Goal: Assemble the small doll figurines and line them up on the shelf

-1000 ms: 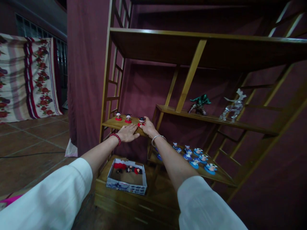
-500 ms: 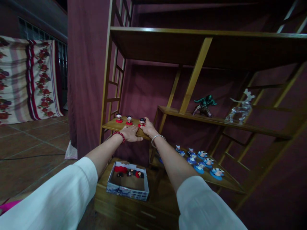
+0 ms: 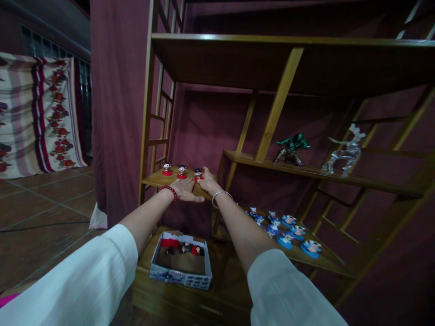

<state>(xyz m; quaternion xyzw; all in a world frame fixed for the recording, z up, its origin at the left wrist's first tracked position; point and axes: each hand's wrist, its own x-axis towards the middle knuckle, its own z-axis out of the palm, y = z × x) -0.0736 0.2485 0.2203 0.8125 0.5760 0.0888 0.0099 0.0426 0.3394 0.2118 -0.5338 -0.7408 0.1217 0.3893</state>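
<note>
Three small dark-haired figurines on red bases stand in a row on the left wooden shelf point(image 3: 154, 178): a left figurine point(image 3: 166, 168), a middle figurine point(image 3: 181, 171) and a right figurine point(image 3: 197, 174). My right hand point(image 3: 210, 184), with a silver bangle at its wrist, holds the right figurine from its right side, fingers around its base. Palm down at the shelf's front edge, my left hand point(image 3: 185, 190) lies with fingers stretched out, below the middle figurine. A red bead bracelet circles that wrist. Below, an open cardboard box point(image 3: 180, 278) contains several more figurines and red bases.
Several blue-based figurines point(image 3: 285, 237) stand on a lower shelf at the right. Above them, a green figure point(image 3: 292, 148) and a clear deer ornament point(image 3: 345, 151) share a higher shelf. An upright post point(image 3: 278, 106) divides the unit. A flowered cloth point(image 3: 57, 117) hangs far left.
The right figurine has shifted slightly left, closer to the middle one, with my right hand moving along. My left hand stays nearly in place. The view has shifted slightly.
</note>
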